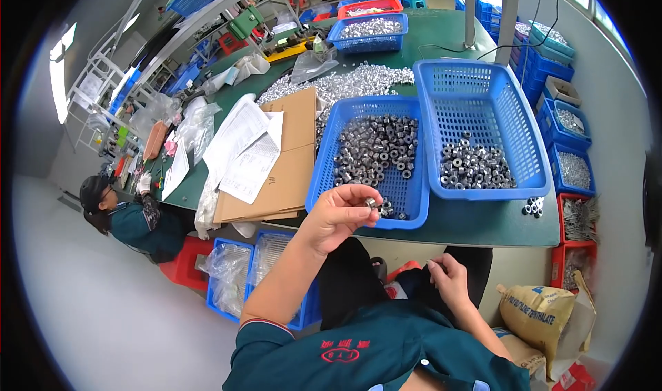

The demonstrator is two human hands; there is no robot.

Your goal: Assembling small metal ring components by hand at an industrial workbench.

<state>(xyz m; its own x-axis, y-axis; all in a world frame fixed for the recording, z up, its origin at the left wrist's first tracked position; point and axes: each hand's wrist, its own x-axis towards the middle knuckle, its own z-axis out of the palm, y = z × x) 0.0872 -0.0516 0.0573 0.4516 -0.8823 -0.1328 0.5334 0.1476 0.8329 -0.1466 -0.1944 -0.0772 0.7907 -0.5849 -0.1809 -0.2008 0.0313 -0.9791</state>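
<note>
My left hand (339, 218) is raised over the near left corner of a blue plastic basket (323, 162). Its thumb and fingers pinch a small metal ring (371, 203). More rings of this kind (376, 149), silvery with dark holes, lie heaped in that basket, with a few near its front wall. To its right, a second, larger blue basket (469, 81) holds a smaller pile of metal rings (476, 165). My right hand (449, 281) hovers low over my lap, off the table's front edge. Its fingers are loosely bent and apart, and I see nothing in them.
Several loose rings (533, 206) lie at the green table's (441, 234) right front corner. Cardboard (293, 136) and papers (248, 143) cover the left side. Silvery parts (365, 81) spread behind the baskets. A co-worker (138, 218) sits at left; stacked bins (569, 136) stand at right.
</note>
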